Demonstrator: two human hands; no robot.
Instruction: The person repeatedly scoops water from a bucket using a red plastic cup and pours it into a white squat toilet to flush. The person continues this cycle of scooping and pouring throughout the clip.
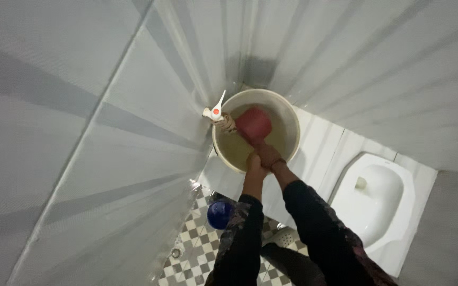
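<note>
Both hands, left hand (pixel 254 160) and right hand (pixel 270 157), arms stretched forward, are wrapped together round the handle of a red dipper (pixel 254 125), its long axis running from the hands up-left, cup inside the white bucket (pixel 290 114) under a white tap (pixel 214 112), squat toilet (pixel 377 198) to the right.

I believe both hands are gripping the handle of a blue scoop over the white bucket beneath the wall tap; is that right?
Not quite: the scoop is red, not blue, as the head view shows. Both the left hand and right hand grip its handle over the white bucket beneath the wall tap.
</note>
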